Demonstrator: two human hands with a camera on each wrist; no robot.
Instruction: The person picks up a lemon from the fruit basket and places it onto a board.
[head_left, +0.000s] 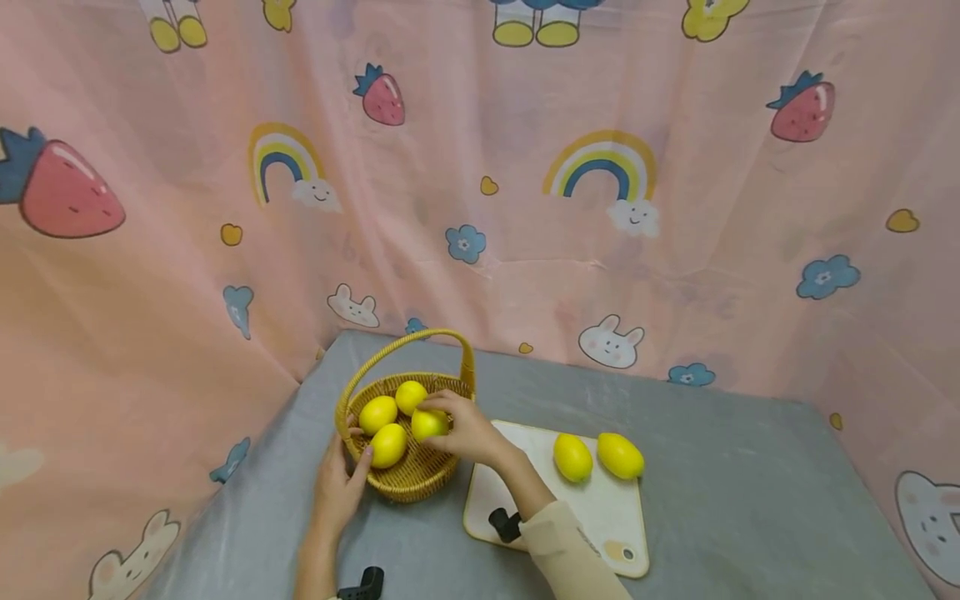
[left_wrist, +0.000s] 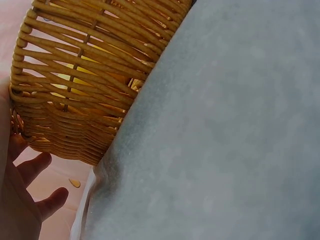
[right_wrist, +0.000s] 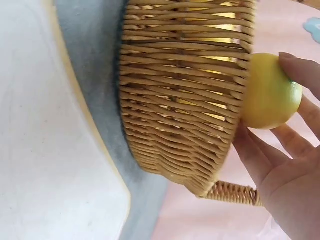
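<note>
A wicker basket (head_left: 414, 487) with an arched handle stands on the grey table, holding yellow lemons (head_left: 388, 446). My right hand (head_left: 468, 429) pinches a lemon (right_wrist: 272, 90) with a greenish tint between thumb and fingers. In the right wrist view this lemon shows just above the basket's rim. At the basket's left side, my left hand (head_left: 341, 483) holds the rim, its thumb near the closest lemon. The left wrist view shows that hand's other fingers (left_wrist: 52, 202) spread beside the woven wall. Part of the left hand is hidden behind the handle.
A white cutting board (head_left: 555, 517) lies right of the basket, under my right forearm. Two lemons, a left one (head_left: 573, 457) and a right one (head_left: 620, 456), sit at its far right part. A pink patterned curtain (head_left: 510, 300) hangs behind the table (head_left: 750, 508).
</note>
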